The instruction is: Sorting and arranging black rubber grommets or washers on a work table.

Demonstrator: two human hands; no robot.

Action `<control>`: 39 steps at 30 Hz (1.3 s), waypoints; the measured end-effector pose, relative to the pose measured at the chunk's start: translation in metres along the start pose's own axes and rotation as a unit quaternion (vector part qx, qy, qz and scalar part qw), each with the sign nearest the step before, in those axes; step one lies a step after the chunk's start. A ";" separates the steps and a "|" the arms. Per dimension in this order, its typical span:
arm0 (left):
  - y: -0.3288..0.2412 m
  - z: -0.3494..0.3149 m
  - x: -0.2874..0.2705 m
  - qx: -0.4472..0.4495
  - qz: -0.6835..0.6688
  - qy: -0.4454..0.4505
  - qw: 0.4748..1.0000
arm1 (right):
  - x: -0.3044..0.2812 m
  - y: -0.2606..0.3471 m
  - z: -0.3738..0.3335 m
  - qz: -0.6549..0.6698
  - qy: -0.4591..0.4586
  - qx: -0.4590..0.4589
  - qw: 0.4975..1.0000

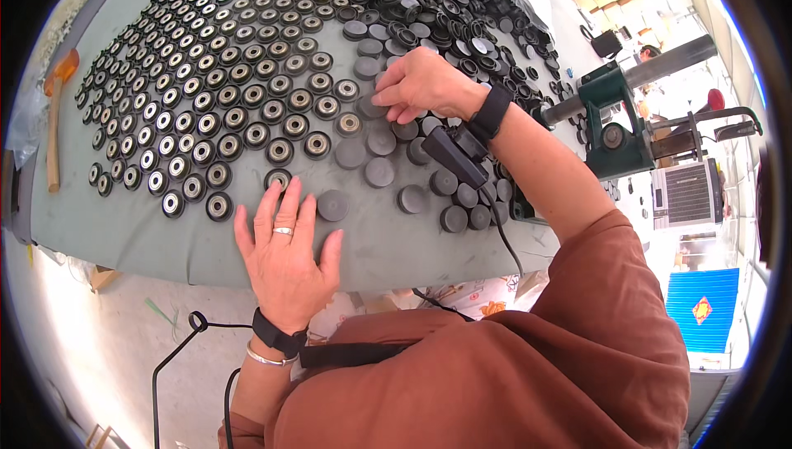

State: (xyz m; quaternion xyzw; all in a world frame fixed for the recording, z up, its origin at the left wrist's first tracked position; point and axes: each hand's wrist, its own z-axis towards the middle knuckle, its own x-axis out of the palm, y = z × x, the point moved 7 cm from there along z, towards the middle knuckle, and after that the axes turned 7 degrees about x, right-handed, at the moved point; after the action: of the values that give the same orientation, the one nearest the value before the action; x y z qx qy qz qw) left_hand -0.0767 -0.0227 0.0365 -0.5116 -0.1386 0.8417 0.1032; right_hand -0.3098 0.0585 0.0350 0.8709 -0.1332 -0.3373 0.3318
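Observation:
My left hand (pixel 285 255) lies flat with its fingers apart on the grey tabletop. Its fingertips reach a black round cap with a metal bearing (pixel 278 178) in its middle, and a plain dark grey cap (pixel 333 206) sits just right of the fingers. Farther off, my right hand (pixel 429 86) has its fingers closed at the edge of a grey round cap (pixel 368 106); the thumb's side of the grip is partly hidden. Several plain caps (pixel 379 172) lie below that hand.
Rows of bearing-filled caps (pixel 202 101) cover the left half of the table (pixel 140 235). A heap of loose black caps (pixel 450 16) spreads at the back right. A hammer (pixel 54 119) lies at the left edge, and a green hand press (pixel 612 123) stands at the right.

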 end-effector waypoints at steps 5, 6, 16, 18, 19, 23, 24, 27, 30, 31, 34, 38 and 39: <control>0.000 0.000 -0.002 -0.004 0.001 -0.004 1.000 | 0.003 0.003 -0.002 -0.023 -0.023 -0.028 0.999; 0.000 -0.001 -0.002 -0.004 0.002 -0.004 1.000 | 0.003 0.005 -0.004 -0.032 -0.041 -0.041 0.998; 0.001 -0.002 -0.001 -0.003 -0.005 -0.010 1.000 | 0.032 0.028 -0.053 -0.446 -0.252 -0.369 0.776; 0.002 -0.002 0.000 -0.008 -0.005 -0.009 1.000 | 0.043 0.020 -0.057 -0.480 -0.235 -0.368 0.761; 0.003 -0.001 0.001 -0.010 -0.005 -0.010 1.000 | 0.049 0.017 -0.057 -0.514 -0.220 -0.366 0.744; 0.003 0.002 0.001 -0.008 -0.005 -0.010 1.000 | 0.055 0.019 -0.062 -0.558 -0.240 -0.391 0.692; 0.002 0.002 0.002 -0.009 -0.008 -0.003 1.000 | 0.055 0.021 -0.063 -0.559 -0.243 -0.389 0.691; -0.001 0.000 -0.004 -0.010 -0.009 0.000 1.000 | 0.056 0.028 -0.062 -0.512 -0.195 -0.345 0.762; -0.002 0.003 -0.005 -0.008 -0.011 -0.002 1.000 | 0.054 0.020 -0.062 -0.483 -0.236 -0.366 0.760; -0.001 0.001 -0.003 -0.013 -0.012 0.010 1.000 | 0.049 0.023 -0.063 -0.486 -0.246 -0.364 0.755; 0.000 0.003 -0.004 -0.005 -0.013 0.009 1.000 | 0.034 0.023 -0.049 -0.512 -0.133 -0.294 0.796; -0.001 0.000 -0.005 -0.011 -0.007 0.005 1.000 | -0.087 0.029 0.000 -0.435 -0.422 -0.257 0.752; 0.000 0.000 -0.005 -0.018 -0.005 0.005 1.000 | -0.114 0.026 0.009 -0.354 -0.469 -0.288 0.757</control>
State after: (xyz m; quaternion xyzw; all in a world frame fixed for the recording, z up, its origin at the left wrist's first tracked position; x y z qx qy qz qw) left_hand -0.0738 -0.0242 0.0409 -0.5174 -0.1560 0.8356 0.0984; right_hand -0.4002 0.0866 0.1047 0.4526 0.1487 -0.8189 0.3200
